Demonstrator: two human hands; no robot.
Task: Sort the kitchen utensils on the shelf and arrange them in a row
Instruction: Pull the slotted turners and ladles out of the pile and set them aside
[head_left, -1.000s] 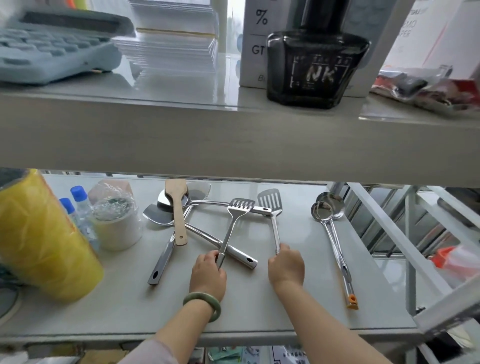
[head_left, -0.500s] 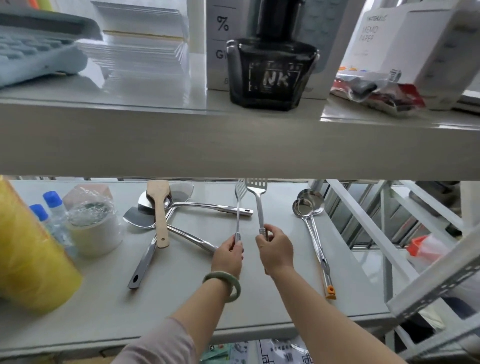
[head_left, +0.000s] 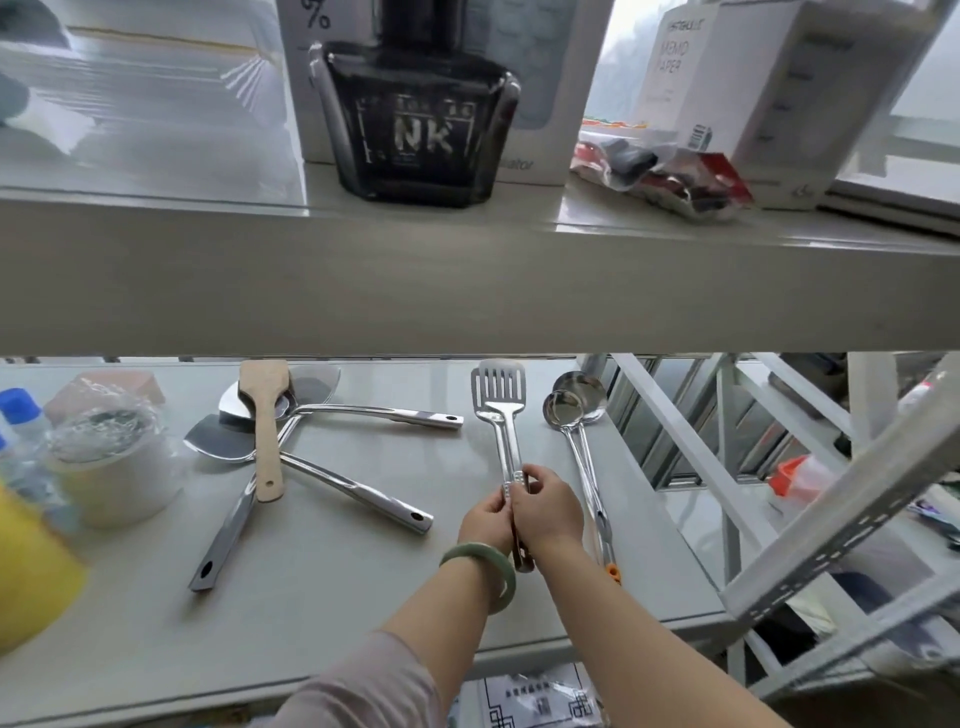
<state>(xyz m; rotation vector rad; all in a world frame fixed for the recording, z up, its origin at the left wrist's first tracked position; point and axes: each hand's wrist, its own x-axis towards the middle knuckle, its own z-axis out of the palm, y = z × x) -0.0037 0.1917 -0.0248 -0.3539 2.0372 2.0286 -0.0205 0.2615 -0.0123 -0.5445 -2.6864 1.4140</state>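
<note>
Both hands meet on one handle: fingers of the left hand (head_left: 485, 522) and right hand (head_left: 545, 514) pinch the stem of the slotted turners (head_left: 498, 397), which appear stacked as one, heads pointing toward the back of the lower shelf (head_left: 363, 597). Just right lie two nested ladles (head_left: 574, 410); to the left, well apart, a wooden spatula (head_left: 267, 415) crosses three steel spatulas (head_left: 358, 491). For a clean placement, the pair should likely go down parallel to the ladles, handle ends level, without touching them.
</note>
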